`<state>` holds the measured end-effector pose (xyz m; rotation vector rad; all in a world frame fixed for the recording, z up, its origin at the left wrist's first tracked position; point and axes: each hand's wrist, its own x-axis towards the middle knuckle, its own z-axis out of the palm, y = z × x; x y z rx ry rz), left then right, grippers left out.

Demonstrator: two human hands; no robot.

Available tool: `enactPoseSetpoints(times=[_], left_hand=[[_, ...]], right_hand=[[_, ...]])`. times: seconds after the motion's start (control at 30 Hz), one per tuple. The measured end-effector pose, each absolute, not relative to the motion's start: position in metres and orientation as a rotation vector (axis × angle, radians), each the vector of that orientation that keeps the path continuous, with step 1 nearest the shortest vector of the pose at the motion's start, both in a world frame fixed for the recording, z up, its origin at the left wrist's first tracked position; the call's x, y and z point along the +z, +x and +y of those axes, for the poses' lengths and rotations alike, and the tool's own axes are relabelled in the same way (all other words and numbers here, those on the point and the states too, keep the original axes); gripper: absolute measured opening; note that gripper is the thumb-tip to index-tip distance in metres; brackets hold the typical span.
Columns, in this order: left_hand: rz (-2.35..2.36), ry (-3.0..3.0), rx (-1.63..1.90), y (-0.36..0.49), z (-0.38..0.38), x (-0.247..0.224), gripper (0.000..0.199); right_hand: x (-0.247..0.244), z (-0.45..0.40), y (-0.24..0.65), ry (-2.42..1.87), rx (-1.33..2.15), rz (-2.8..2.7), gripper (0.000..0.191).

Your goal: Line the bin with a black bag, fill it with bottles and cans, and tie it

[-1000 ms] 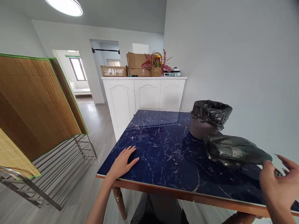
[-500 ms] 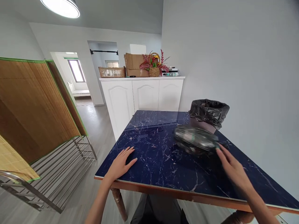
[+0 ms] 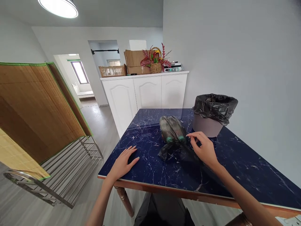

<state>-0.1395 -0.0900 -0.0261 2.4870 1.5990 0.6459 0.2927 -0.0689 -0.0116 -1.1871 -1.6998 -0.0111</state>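
My left hand (image 3: pixel 123 162) lies flat near the left front edge of the blue marbled table (image 3: pixel 150 175), fingers spread and holding nothing. A filled black plastic bag (image 3: pixel 172 127) rests on the table, its gathered end towards me and green bottle ends showing through the thin film. Just right of the bag is my right hand (image 3: pixel 203 147), thumb and forefinger curled towards each other. Whether bag film is between those fingertips is too small to tell.
A bin with a black liner (image 3: pixel 210 125) stands on the table at the back right. Behind the table is a white cabinet (image 3: pixel 148 94) carrying cardboard boxes (image 3: pixel 134 61) and a flower basket (image 3: pixel 155 67). A metal rack (image 3: pixel 70 163) stands at the left.
The bag has moved left and turned, and now rests with its gathered end towards me. My right hand has moved left and up beside it. My left hand stays flat.
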Motion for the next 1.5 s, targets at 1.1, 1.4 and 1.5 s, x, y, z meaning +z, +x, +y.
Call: enactPoseSetpoints(times=[1.1,1.4,1.5], left_hand=[[1.279,3.093,1.157,0.032,-0.033,0.032,0.006],[1.378,2.469,1.711,0.025,-0.021,0.049,0.009],[1.444,2.311,1.803,0.015,-0.011,0.052,0.011]], right_hand=[[-0.046,-0.046,0.284,-0.946,0.092,-2.052,0.007],[-0.044,-0.046,0.284,-0.963,-0.001,-1.971,0.011],[-0.043,-0.046,0.283,-0.979,-0.035,-1.95,0.011]])
